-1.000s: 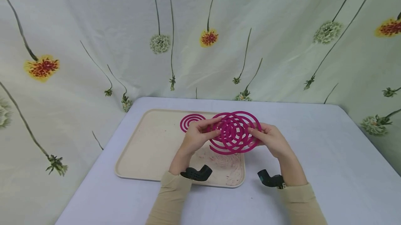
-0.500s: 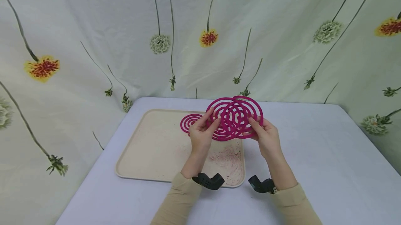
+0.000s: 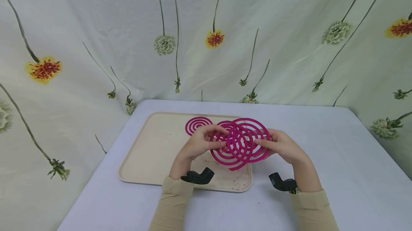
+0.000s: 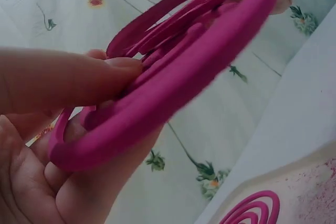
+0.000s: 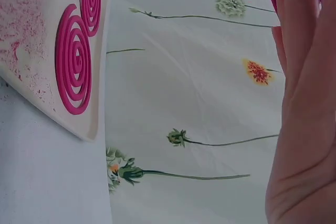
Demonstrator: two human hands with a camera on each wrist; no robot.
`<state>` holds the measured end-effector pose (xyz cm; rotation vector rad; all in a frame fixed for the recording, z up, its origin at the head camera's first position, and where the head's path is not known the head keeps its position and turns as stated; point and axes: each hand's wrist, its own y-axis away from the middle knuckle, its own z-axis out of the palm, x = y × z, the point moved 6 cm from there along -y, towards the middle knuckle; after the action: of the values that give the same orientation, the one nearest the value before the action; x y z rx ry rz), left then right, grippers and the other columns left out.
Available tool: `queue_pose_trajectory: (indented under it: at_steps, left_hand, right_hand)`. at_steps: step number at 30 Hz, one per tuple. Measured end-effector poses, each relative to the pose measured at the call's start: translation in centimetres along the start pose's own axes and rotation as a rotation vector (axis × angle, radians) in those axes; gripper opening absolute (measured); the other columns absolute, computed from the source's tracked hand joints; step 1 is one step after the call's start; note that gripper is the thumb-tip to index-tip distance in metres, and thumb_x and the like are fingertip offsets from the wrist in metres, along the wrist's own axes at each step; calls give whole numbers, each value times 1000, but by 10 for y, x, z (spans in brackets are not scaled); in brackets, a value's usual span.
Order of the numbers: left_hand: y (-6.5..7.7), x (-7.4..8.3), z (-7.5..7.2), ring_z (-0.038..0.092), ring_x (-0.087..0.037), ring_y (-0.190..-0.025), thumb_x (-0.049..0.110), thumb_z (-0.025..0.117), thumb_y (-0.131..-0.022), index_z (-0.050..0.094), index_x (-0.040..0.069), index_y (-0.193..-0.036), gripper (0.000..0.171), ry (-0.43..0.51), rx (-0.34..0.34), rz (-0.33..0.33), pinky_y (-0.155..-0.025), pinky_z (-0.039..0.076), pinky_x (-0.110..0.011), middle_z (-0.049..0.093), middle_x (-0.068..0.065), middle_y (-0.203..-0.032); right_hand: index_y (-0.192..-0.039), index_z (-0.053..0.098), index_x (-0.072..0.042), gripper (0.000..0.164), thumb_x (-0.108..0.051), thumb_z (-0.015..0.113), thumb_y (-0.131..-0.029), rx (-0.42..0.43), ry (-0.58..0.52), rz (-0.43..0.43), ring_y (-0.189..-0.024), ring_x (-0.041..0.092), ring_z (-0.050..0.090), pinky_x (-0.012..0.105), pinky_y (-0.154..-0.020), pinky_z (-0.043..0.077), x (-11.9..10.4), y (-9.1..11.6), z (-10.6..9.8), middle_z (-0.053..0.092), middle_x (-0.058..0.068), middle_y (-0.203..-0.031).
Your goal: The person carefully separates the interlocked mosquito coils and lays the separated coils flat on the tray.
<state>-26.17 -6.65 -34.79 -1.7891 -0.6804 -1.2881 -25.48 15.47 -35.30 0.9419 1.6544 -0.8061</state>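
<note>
Two magenta mosquito coils are held up over the right part of the tray, overlapping each other. My left hand point(image 3: 201, 143) pinches the left coil point(image 3: 219, 158) between thumb and fingers, and the left wrist view shows the thumb pressed on its inner turns. My right hand point(image 3: 286, 147) grips the right coil point(image 3: 254, 121) at its outer side, thumb on top. That right coil lies in front of the left one in the head view. In the right wrist view the fingers are mostly cut off by the frame edge.
A beige tray point(image 3: 145, 152) rests on the white-covered table point(image 3: 338, 159). Toward its back right, partly behind my left hand, lies another coil point(image 3: 197, 126). The right wrist view shows two coils on the tray, a nearer coil point(image 5: 73, 61) and a farther coil point(image 5: 90, 3). Magenta crumbs point(image 5: 21, 30) litter the tray. A flowered cloth point(image 3: 193, 63) hangs behind.
Both hands first lifted the coils and tilted them upright, then lowered them again. The hands are now slightly wider apart, and the two coils overlap less than one second ago.
</note>
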Motion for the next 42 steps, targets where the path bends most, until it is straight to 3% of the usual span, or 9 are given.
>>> queue_pose_trajectory:
  at_steps: [4, 9, 17, 22, 26, 30, 34, 38, 42]
  left_hand:
    - [-1, 0, 2, 61, -19, -87, -9, 66, -81, 58, -8, -108, 28, 4, -26, 6, -73, 55, -29, 58, -21, -104]
    - [-3, 2, 4, 60, -21, -97, -6, 65, -83, 60, -6, -116, 33, -4, 52, 30, -77, 55, -30, 59, -17, -114]
    - [-8, 9, 5, 60, -27, -106, -11, 63, -83, 60, -7, -117, 35, 96, 333, 137, -81, 53, -35, 59, -19, -118]
    - [-7, 12, 9, 64, -29, -100, -8, 66, -82, 62, -8, -112, 29, 143, 563, 238, -80, 53, -35, 63, -20, -110]
    - [-5, 15, 15, 64, -28, -99, -6, 65, -84, 62, -11, -110, 27, 191, 658, 306, -81, 53, -36, 64, -21, -107]
    - [-4, 15, 13, 65, -23, -96, -4, 65, -84, 61, -10, -111, 27, 252, 699, 302, -80, 53, -34, 63, -17, -104]
    - [-5, 13, 7, 65, -22, -97, -3, 64, -86, 58, -9, -116, 31, 285, 594, 223, -82, 53, -33, 60, -14, -108]
    - [-6, 9, 6, 64, -17, -93, -3, 63, -87, 57, -7, -119, 34, 206, 326, 81, -81, 53, -29, 59, -13, -111]
    - [-4, 7, 11, 62, -18, -83, -2, 66, -85, 61, -4, -116, 32, -3, 66, 9, -72, 55, -26, 61, -16, -109]
  right_hand:
    - [-110, 54, 14, 36, -17, 57, -94, -67, -1, 34, -76, 25, 69, 36, -70, 57, 6, -1, 2, 70, 10, -86]
    - [-109, 54, 17, 34, -15, 53, -96, 7, -26, -8, -75, 20, 69, 33, -72, 56, 5, -6, 3, 70, 7, -83]
    - [-114, 50, 18, 36, -14, 50, -97, 262, -149, -66, -77, 13, 68, 27, -74, 55, 1, -9, 1, 69, -3, -84]
    - [-113, 57, 3, 27, -18, 54, -96, 415, -320, -97, -82, 11, 68, 27, -76, 54, -1, -8, 5, 69, -6, -91]
    - [-104, 63, -12, 13, -17, 55, -96, 503, -442, -141, -83, 13, 68, 28, -75, 54, -5, -8, 11, 69, -4, -93]
    - [-112, 60, -10, 20, -20, 55, -96, 505, -483, -123, -89, 13, 67, 29, -78, 54, -6, -8, 13, 68, -5, -98]
    - [-126, 47, 4, 40, -22, 54, -96, 388, -356, -48, -91, 12, 67, 29, -80, 53, -5, -6, 7, 67, -4, -101]
    - [-123, 45, 14, 43, -16, 56, -95, 230, -150, -13, -85, 13, 67, 28, -80, 53, -4, -1, -2, 68, 5, -98]
    - [-110, 53, 16, 34, -12, 60, -91, 54, -19, 5, -76, 19, 68, 31, -74, 55, 0, 3, -6, 68, 14, -86]
